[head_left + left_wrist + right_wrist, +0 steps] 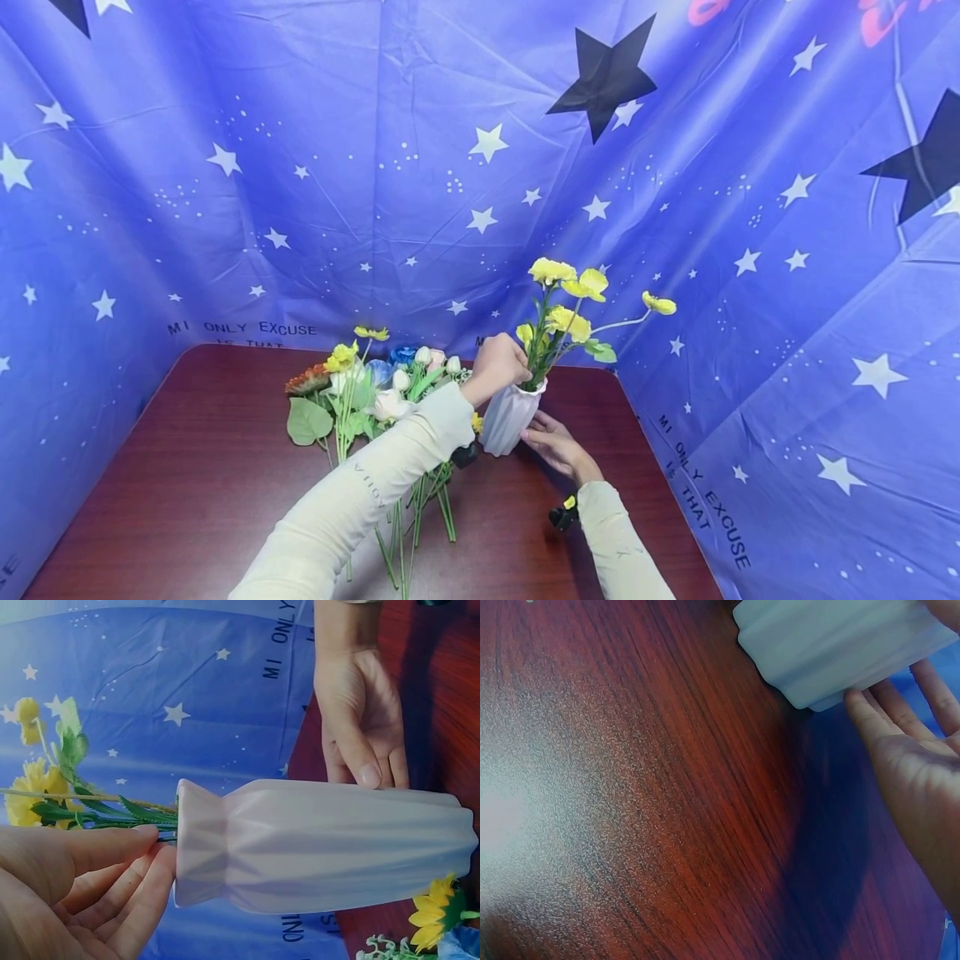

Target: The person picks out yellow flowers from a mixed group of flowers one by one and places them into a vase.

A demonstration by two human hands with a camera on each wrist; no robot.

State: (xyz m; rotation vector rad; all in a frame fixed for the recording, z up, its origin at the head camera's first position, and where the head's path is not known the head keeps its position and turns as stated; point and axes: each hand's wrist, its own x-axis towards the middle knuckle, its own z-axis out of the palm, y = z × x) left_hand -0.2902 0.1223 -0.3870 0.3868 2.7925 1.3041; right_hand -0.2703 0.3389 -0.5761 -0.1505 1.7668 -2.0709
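A pale ribbed vase (512, 421) stands on the table with several yellow flowers (567, 323) in its mouth. At the rim, my left hand (497, 367) pinches a green stem (166, 834) between thumb and fingers; the left wrist view shows this close up. My right hand (557, 446) touches the lower side of the vase, its fingers extended rather than wrapped around. In the right wrist view the same hand (919, 750) has its fingertips against the vase (832, 652), near the base. The far side of the vase is hidden there.
Left of the vase lies a pile of artificial flowers: blue flowers (380, 372), white tulips (401, 381), an orange flower (307, 381), with long green stems (416, 517) toward the front. A starry blue cloth (420, 167) hangs behind the dark red table (187, 500).
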